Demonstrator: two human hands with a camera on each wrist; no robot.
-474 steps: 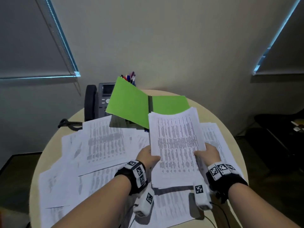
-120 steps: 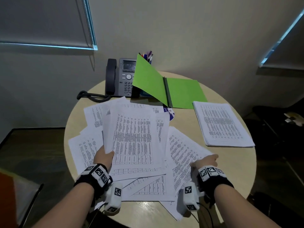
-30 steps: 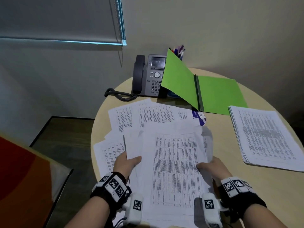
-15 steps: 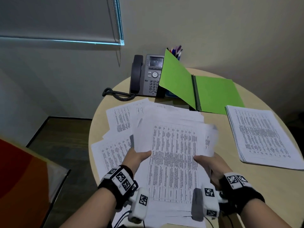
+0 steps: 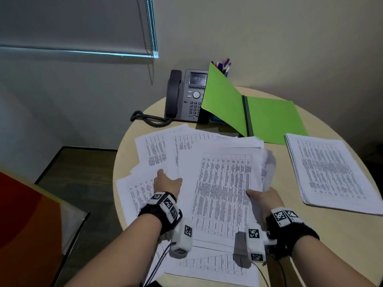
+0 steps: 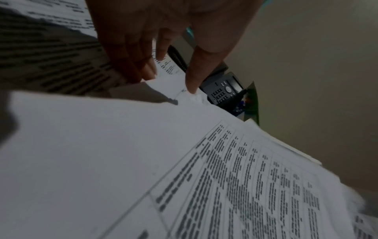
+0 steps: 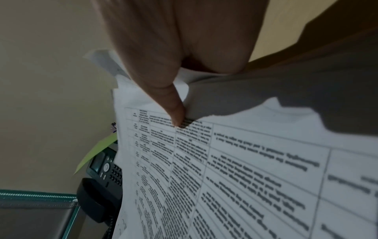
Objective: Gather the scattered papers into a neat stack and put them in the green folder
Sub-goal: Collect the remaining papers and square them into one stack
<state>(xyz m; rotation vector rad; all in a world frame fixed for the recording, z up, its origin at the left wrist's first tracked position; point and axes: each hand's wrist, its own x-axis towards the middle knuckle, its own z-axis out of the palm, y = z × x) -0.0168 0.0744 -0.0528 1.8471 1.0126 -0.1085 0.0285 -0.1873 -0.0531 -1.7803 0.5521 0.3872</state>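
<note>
Right hand has a grip on the bundle of papers, thumb on top of the printed side and the other fingers tucked under the right edge, so it's pinching the sheets. The bundle's long axis runs away from the person toward the phone, top of the text at the far end, and the sheets aren't squared up: some edges poke out and 1 corner curls up on the right.

Left hand isn't holding anything. Its fingers are stretched out fairly straight, tips down on the loose sheets just left of the bundle; the left wrist view shows the fingertips touching paper.

More sheets are fanned out under and around the bundle on the round table, a few hanging near the front edge.

The green folder lies open at the far side of the table, spine pointing roughly away from the person, left cover propped up against the phone, right cover flat. A neat stack sits by itself on the right, just in front of the folder, long axis also pointing away.
</note>
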